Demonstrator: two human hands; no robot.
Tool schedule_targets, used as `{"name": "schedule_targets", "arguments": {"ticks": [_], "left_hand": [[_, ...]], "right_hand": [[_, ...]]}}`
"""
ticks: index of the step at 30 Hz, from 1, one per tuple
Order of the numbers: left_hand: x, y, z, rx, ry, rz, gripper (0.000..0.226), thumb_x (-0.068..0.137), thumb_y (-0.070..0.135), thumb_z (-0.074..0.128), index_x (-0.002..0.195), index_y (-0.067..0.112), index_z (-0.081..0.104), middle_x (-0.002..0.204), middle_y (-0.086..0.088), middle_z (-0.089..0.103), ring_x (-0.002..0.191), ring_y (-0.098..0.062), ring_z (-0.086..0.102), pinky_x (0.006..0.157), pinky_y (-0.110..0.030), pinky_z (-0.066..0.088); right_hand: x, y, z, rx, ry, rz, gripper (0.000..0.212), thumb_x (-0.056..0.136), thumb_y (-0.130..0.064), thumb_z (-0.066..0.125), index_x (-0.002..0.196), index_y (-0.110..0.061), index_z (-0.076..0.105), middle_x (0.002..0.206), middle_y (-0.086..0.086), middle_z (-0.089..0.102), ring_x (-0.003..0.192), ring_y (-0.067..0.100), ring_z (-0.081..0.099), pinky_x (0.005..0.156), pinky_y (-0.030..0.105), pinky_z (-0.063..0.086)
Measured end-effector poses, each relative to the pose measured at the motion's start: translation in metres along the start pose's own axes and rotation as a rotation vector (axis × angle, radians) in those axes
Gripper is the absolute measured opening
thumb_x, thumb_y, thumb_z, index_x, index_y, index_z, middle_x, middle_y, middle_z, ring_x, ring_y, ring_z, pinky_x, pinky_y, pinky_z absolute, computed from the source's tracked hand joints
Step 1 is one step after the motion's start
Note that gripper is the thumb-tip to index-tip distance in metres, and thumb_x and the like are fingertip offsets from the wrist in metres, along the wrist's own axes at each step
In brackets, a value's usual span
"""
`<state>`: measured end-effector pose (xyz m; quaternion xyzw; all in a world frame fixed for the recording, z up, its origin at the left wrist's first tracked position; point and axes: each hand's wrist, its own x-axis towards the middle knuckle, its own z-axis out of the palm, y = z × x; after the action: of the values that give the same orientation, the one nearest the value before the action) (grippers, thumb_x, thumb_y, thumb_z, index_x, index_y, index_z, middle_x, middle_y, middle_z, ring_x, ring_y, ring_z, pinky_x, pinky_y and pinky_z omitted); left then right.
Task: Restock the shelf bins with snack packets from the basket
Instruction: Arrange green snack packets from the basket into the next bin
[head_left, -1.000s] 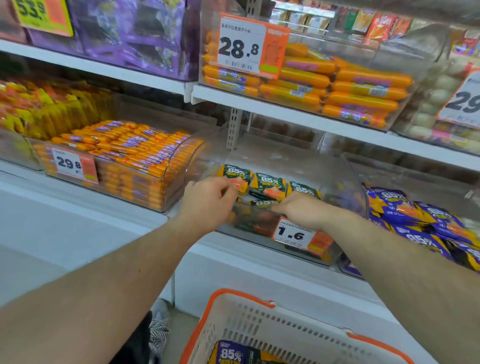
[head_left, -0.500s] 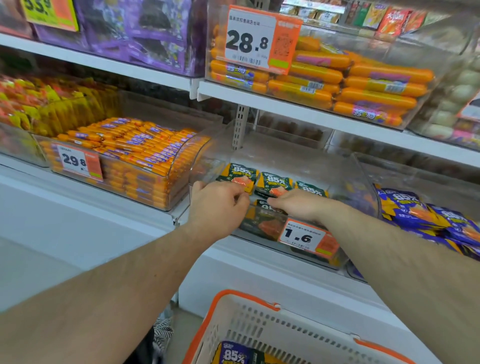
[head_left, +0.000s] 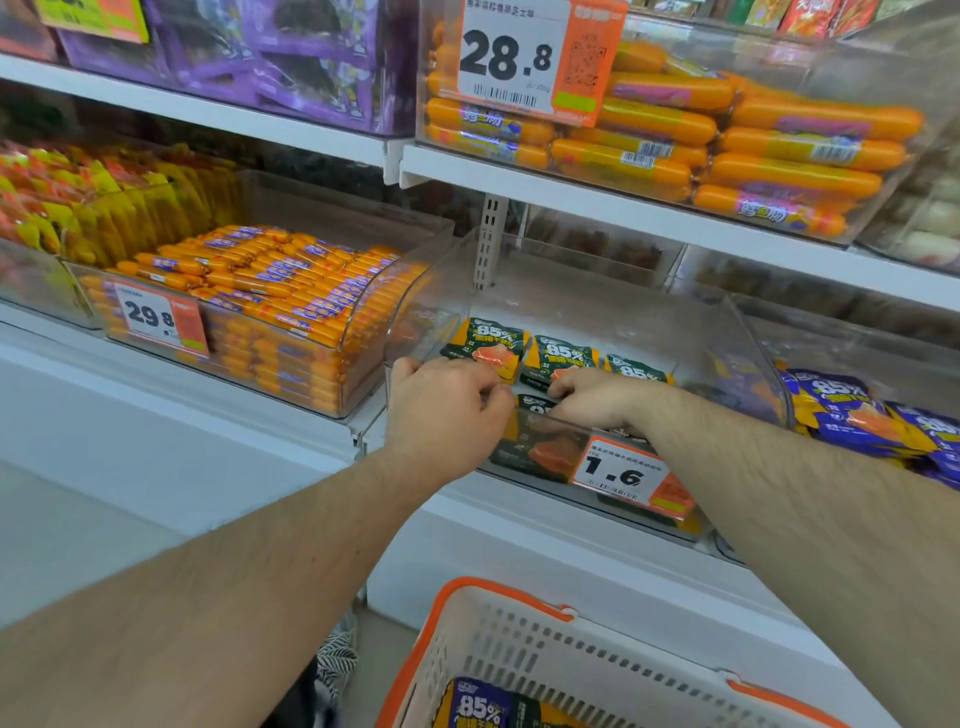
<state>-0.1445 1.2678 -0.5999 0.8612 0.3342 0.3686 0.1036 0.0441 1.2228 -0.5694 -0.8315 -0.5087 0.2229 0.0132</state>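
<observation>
Hands (head_left: 447, 410) among green packets (head_left: 558, 358)

The clear plastic shelf bin (head_left: 727, 332) with the "1.6" price tag (head_left: 626, 475) on its near wall sits on the lower white shelf (head_left: 291, 415). Inside it, three dark green "85%" snack packets (head_left: 485, 345) lie in a row from left to right, a fourth nearer, behind the tag. The left hand (head_left: 441, 410) is at the bin's near left corner; the right hand (head_left: 597, 397) reaches in beside it, resting on the packets. Left of this bin stands the bin of small orange sausages (head_left: 249, 291); right, the purple packets (head_left: 852, 415). On the shelf above lie the large orange sausages (head_left: 779, 140). Nearest, below the shelf, is the white perforated basket with orange rim (head_left: 509, 639) (a packet inside).
</observation>
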Motion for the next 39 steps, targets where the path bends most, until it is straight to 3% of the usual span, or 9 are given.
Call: {"name": "schedule_targets", "arguments": {"ticks": [9, 12, 16, 21, 25, 28, 34, 37, 39], "left_hand": [[0.001, 0.007, -0.004, -0.027, 0.036, 0.052, 0.034, 0.092, 0.027, 0.047, 0.058, 0.022, 0.046, 0.069, 0.006, 0.061, 0.075, -0.016, 0.055, 0.076, -0.031, 0.018], [-0.007, 0.022, -0.008, -0.194, 0.14, 0.302, 0.029, 0.087, 0.025, 0.045, 0.06, 0.018, 0.051, 0.064, 0.008, 0.054, 0.067, -0.017, 0.048, 0.071, -0.029, 0.026], [-0.034, 0.054, -0.001, -0.475, -0.315, 0.412, 0.03, 0.082, 0.029, 0.042, 0.057, 0.014, 0.047, 0.056, 0.005, 0.046, 0.059, -0.017, 0.043, 0.053, -0.032, 0.037], [-0.061, 0.061, 0.023, -0.101, -1.001, 0.425, 0.026, 0.095, 0.028, 0.049, 0.071, 0.021, 0.056, 0.074, 0.006, 0.058, 0.073, -0.015, 0.052, 0.073, -0.034, 0.047], [-0.083, 0.06, 0.041, 0.174, -1.271, 0.459, 0.02, 0.099, 0.03, 0.045, 0.08, 0.024, 0.047, 0.073, 0.01, 0.045, 0.073, -0.013, 0.044, 0.07, -0.029, 0.035], [-0.097, 0.057, 0.051, 0.213, -1.33, 0.483, 0.03, 0.098, 0.023, 0.041, 0.071, 0.018, 0.052, 0.067, 0.004, 0.048, 0.061, -0.014, 0.044, 0.066, -0.034, 0.042], [-0.101, 0.062, 0.057, 0.302, -1.398, 0.498, 0.031, 0.1, 0.029, 0.041, 0.113, 0.017, 0.067, 0.101, -0.002, 0.066, 0.068, -0.008, 0.053, 0.055, -0.023, 0.036], [-0.099, 0.063, 0.06, 0.29, -1.401, 0.492, 0.031, 0.1, 0.029, 0.041, 0.113, 0.016, 0.066, 0.099, -0.001, 0.065, 0.07, -0.007, 0.053, 0.056, -0.023, 0.037], [-0.099, 0.065, 0.061, 0.288, -1.407, 0.494, 0.031, 0.101, 0.029, 0.041, 0.113, 0.017, 0.066, 0.097, 0.001, 0.064, 0.069, -0.006, 0.053, 0.056, -0.023, 0.037]], "right_hand": [[-0.006, 0.003, -0.002, 0.091, 0.012, 0.003, 0.056, 0.092, -0.049, 0.059, 0.129, -0.007, 0.06, 0.14, 0.011, 0.053, 0.129, 0.028, 0.049, 0.109, 0.046, 0.039], [-0.016, 0.003, -0.01, 0.147, 0.258, 0.062, 0.046, 0.087, -0.045, 0.064, 0.108, -0.005, 0.071, 0.104, 0.013, 0.071, 0.096, 0.028, 0.066, 0.086, 0.036, 0.054], [-0.064, -0.002, -0.007, 0.138, 0.83, 0.087, 0.018, 0.084, -0.028, 0.058, 0.077, -0.015, 0.067, 0.076, 0.001, 0.067, 0.075, 0.026, 0.059, 0.064, 0.032, 0.048], [-0.12, 0.01, 0.053, 0.179, 1.422, -0.396, 0.02, 0.077, -0.022, 0.052, 0.06, -0.012, 0.054, 0.057, 0.003, 0.054, 0.058, 0.025, 0.05, 0.056, 0.032, 0.036], [-0.128, 0.046, 0.149, 0.341, 1.151, -0.282, 0.021, 0.078, -0.021, 0.053, 0.06, -0.01, 0.055, 0.056, -0.001, 0.05, 0.057, 0.017, 0.044, 0.054, 0.032, 0.034], [-0.126, 0.076, 0.224, 0.298, 0.72, -0.021, 0.024, 0.084, -0.025, 0.052, 0.063, -0.014, 0.054, 0.059, -0.002, 0.052, 0.059, 0.019, 0.048, 0.054, 0.031, 0.038], [-0.134, 0.109, 0.312, 0.108, -0.145, 0.31, 0.031, 0.091, -0.039, 0.053, 0.069, -0.019, 0.047, 0.064, -0.001, 0.048, 0.057, 0.018, 0.048, 0.051, 0.029, 0.039], [-0.144, 0.11, 0.337, 0.049, -0.31, 0.374, 0.048, 0.084, -0.062, 0.061, 0.069, -0.018, 0.05, 0.064, -0.001, 0.048, 0.054, 0.017, 0.048, 0.045, 0.026, 0.035], [-0.148, 0.109, 0.35, -0.013, -0.357, 0.379, 0.052, 0.077, -0.069, 0.063, 0.082, -0.017, 0.06, 0.09, 0.002, 0.059, 0.075, 0.019, 0.06, 0.056, 0.029, 0.047]]}}
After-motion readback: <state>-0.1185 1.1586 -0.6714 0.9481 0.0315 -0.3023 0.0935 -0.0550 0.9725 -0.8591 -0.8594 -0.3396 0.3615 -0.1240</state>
